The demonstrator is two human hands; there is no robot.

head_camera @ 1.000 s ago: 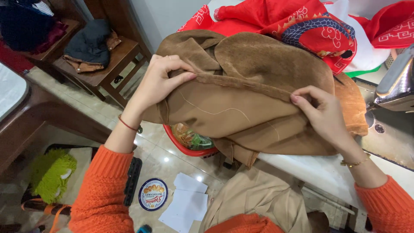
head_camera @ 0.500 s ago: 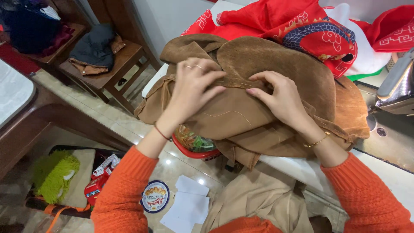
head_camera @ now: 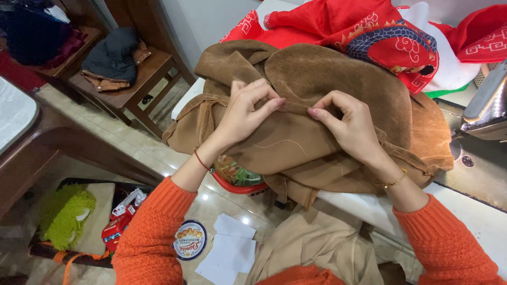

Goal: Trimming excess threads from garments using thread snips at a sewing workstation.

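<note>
Head view: two hands working a fold in a heap of brown suede-like fabric on a white table.

Both hands meet at the middle of the brown fabric (head_camera: pixel 296 121), which lies bunched on the table edge (head_camera: pixel 364 203) with red patterned cloth (head_camera: pixel 343 26) piled behind it. Her left hand (head_camera: pixel 243 113) lies flat, its fingers pressed together and pointing along a seam line; her right hand (head_camera: pixel 348 124) curls, thumb and forefinger pinching a small fold of the same cloth just beside the left fingertips. A loose pale thread (head_camera: pixel 282 143) lies on the fabric below them. To my eye the fold would go best with the left hand holding the layer taut while the right keeps its pinch small and close to the seam, since thick cloth like this slips and bunches easily. A grey sewing machine (head_camera: pixel 486 105) stands at the right.
</note>
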